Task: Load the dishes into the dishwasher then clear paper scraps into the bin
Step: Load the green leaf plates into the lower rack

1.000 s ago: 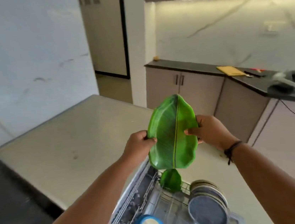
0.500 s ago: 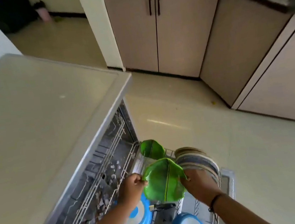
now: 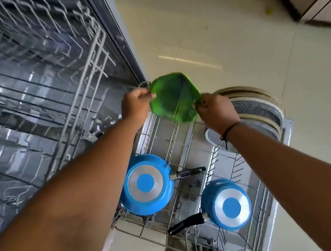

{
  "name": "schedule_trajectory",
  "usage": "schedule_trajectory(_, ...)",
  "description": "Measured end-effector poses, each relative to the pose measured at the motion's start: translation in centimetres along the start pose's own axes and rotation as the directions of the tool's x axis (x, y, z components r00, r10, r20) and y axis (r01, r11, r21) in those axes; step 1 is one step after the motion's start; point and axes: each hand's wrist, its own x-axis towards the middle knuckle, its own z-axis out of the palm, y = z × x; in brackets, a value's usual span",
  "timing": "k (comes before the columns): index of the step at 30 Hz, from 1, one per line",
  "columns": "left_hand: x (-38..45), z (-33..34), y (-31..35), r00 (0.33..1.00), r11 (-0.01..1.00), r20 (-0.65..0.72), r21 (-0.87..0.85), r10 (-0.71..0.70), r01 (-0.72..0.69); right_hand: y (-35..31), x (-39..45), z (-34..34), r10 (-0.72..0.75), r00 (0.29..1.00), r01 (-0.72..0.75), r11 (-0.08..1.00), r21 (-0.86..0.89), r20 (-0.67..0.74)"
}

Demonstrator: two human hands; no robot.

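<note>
Head: leaf plate (image 3: 173, 99) midrib diagonal, tip up-right.

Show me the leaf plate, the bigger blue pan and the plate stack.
Leaf plate (image 3: 173, 99), head view, its green middle.
Bigger blue pan (image 3: 145, 183), head view, centre of its upturned base.
Plate stack (image 3: 263, 111), head view, face of the nearest plate.
</note>
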Motion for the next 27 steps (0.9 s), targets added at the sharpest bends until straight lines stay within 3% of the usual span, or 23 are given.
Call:
schedule_trajectory(16, 4.6, 1.2, -4.2, 0.994, 0.999, -0.111, 0.044, -0.006, 0.011, -0.3, 4.9, 5.8, -0.045, 0.999, 0.047, 0.989, -0.140, 0.015)
schedule_trajectory(21, 3.4, 2.7, -6.0, 0.999, 0.995, -0.035, 0.099, -0.031, 0.034, 1.3, 4.6, 7.1, 0.047, 0.992, -0.015, 0.965, -0.262, 0.117)
schedule_trajectory(27, 3.0, 3.7, -6.0, 1.000, 0.995, -0.002, 0.102, -0.022, 0.022, 2.2, 3.4, 8.4, 0.073, 0.987, -0.054, 0.990, -0.133, 0.146)
